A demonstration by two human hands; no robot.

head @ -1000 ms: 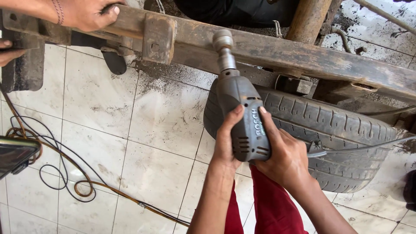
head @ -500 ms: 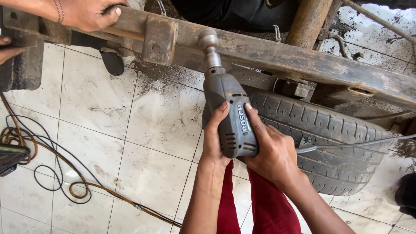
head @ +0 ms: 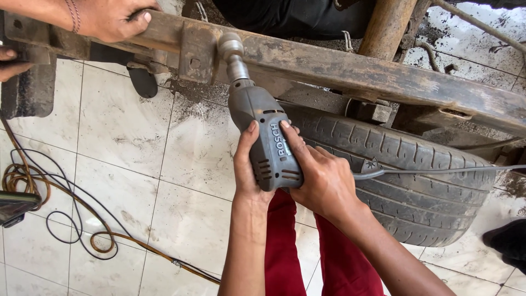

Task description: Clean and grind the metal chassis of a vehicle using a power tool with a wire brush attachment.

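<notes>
Both my hands grip a grey electric drill point(head: 262, 131). My left hand point(head: 246, 164) wraps its left side and my right hand point(head: 320, 172) holds the right side and rear. The drill's chuck point(head: 233, 52) presses against a rusty metal beam point(head: 350, 68) beside a welded bracket point(head: 194, 52). The drill's grey cable point(head: 438, 171) runs off to the right across a black tyre point(head: 405, 181). Another person's hand point(head: 112, 19) rests on the beam at the upper left, and a second hand point(head: 12, 60) of that person touches a dark metal block point(head: 27, 90).
A rusty pipe point(head: 386, 22) rises behind the beam. Coiled orange and black cables point(head: 82, 219) lie on the dirty tiled floor point(head: 153, 164) at the left. A dark flat object point(head: 13, 205) sits at the left edge. My red trousers point(head: 307, 257) fill the bottom centre.
The drill and both my hands have shifted left along the beam, closer to the welded bracket. The other person's hands stay in place.
</notes>
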